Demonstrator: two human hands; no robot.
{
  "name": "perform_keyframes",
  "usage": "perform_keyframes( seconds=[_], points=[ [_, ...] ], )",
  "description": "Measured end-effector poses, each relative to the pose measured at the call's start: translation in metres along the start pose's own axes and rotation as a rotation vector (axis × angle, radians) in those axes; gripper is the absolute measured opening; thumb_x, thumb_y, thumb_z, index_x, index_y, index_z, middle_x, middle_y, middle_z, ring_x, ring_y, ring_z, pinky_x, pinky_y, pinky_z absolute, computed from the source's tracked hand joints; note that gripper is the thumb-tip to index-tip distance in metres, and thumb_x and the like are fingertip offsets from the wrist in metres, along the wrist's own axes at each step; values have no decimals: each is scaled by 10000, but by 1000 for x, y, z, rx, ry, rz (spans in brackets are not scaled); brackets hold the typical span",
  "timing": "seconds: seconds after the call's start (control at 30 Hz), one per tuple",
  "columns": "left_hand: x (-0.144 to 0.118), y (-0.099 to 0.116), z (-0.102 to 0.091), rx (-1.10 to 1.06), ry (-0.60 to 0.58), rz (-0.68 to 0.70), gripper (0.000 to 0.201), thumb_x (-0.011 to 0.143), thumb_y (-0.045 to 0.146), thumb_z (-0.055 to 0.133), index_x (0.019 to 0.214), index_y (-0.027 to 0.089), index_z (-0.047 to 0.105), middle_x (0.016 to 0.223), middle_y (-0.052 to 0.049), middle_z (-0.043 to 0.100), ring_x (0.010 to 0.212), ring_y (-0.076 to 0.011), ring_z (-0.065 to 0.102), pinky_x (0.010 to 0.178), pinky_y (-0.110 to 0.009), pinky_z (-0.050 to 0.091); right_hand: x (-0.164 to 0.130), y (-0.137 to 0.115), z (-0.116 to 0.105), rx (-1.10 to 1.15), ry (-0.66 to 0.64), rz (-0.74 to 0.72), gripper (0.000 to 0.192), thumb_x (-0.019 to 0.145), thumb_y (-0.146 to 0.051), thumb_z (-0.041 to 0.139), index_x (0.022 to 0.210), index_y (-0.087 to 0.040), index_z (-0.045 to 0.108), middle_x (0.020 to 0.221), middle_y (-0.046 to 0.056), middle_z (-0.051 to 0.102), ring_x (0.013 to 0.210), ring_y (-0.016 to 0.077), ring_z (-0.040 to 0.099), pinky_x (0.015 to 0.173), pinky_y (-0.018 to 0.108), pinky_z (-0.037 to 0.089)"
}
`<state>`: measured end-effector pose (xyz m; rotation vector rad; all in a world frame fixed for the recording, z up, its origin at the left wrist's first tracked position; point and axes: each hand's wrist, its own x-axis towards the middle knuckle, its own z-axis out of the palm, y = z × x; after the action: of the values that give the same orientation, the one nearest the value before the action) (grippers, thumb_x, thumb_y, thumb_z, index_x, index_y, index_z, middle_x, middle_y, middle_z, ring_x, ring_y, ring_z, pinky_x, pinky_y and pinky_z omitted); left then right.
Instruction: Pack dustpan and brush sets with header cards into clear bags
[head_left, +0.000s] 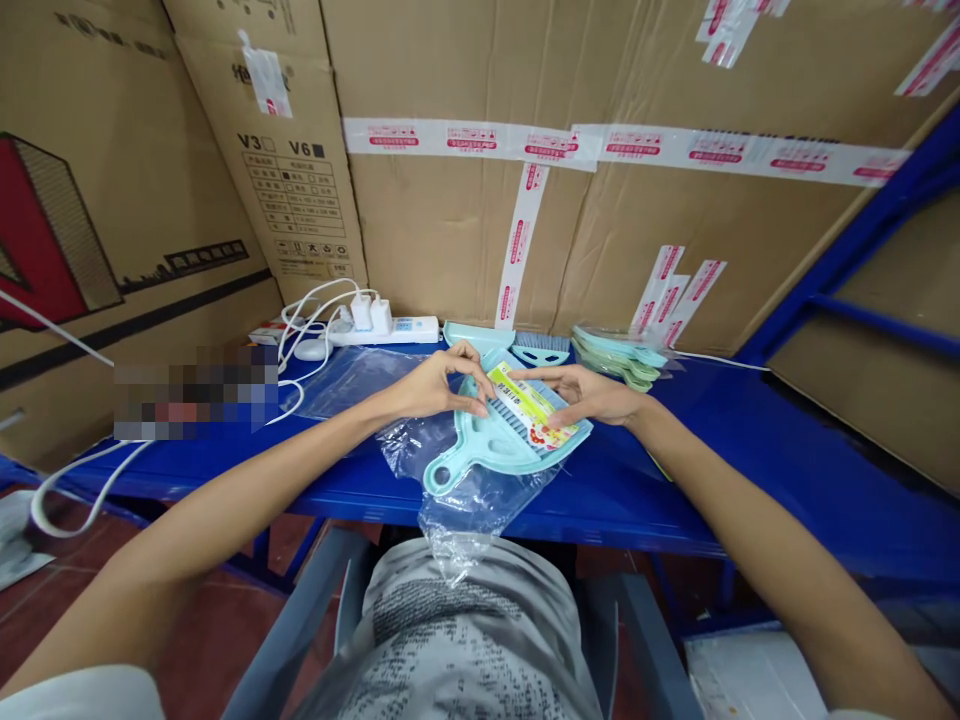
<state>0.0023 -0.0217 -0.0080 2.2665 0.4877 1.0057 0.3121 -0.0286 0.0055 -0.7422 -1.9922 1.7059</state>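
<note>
A light blue dustpan [480, 445] with a matching brush [517, 428] lies over the table's front part, its ring handle towards me. On top of the brush is a yellow-green printed label card [525, 398]. My left hand [442, 382] is curled with thumb and forefinger pinched at the card's left edge. My right hand [592, 393] grips the card's right side, thumb on its face and fingers along the far edge. Under the dustpan a clear plastic bag [480, 505] is spread and hangs over the table edge towards my lap.
Behind my hands lie another dustpan [480, 335], a brush [541, 354] and a bagged stack of dustpans [622, 352]. A power strip [409, 330] with white cables stands back left on the blue table [750, 450]. Cardboard [457, 220] walls the back; a blue frame [847, 220] rises right.
</note>
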Motion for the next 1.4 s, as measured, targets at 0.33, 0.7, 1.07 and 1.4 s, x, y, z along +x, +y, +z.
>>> perform_keyframes(
  seconds=[0.33, 0.7, 1.07, 1.4],
  points=[
    [3, 3, -5, 235, 36, 102, 315, 768, 505, 920, 911, 250, 802, 1021, -47, 718, 1048, -249, 596, 990, -427, 447, 18, 18, 60, 168, -1, 12, 963, 715, -221, 968, 1576, -237, 536, 1410, 138, 700, 1186, 240, 721, 1014, 384, 597],
    [3, -23, -75, -332, 571, -443, 402, 1046, 521, 574, 971, 155, 720, 890, -100, 748, 752, -189, 706, 760, -312, 580, 15, 7, 33, 153, 535, -273, 1060, 659, -299, 991, 1601, -296, 503, 1438, 105, 688, 1300, 331, 663, 1156, 551, 527],
    [3, -5, -30, -759, 148, -440, 454, 1097, 414, 509, 1488, 197, 584, 1317, -199, 726, 967, -350, 811, 741, -417, 689, 10, 5, 16, 46, 570, -298, 1062, 658, -293, 990, 1600, -297, 500, 1538, 102, 609, 1382, 348, 594, 1187, 569, 510],
    [3, -10, -24, -791, 172, -457, 475, 1110, 389, 471, 1542, 208, 551, 1263, -196, 745, 929, -329, 817, 743, -405, 695, 12, 8, 18, -26, 599, -316, 981, 751, -327, 919, 1622, -317, 469, 1589, 91, 559, 1396, 338, 581, 1197, 551, 493]
  ],
)
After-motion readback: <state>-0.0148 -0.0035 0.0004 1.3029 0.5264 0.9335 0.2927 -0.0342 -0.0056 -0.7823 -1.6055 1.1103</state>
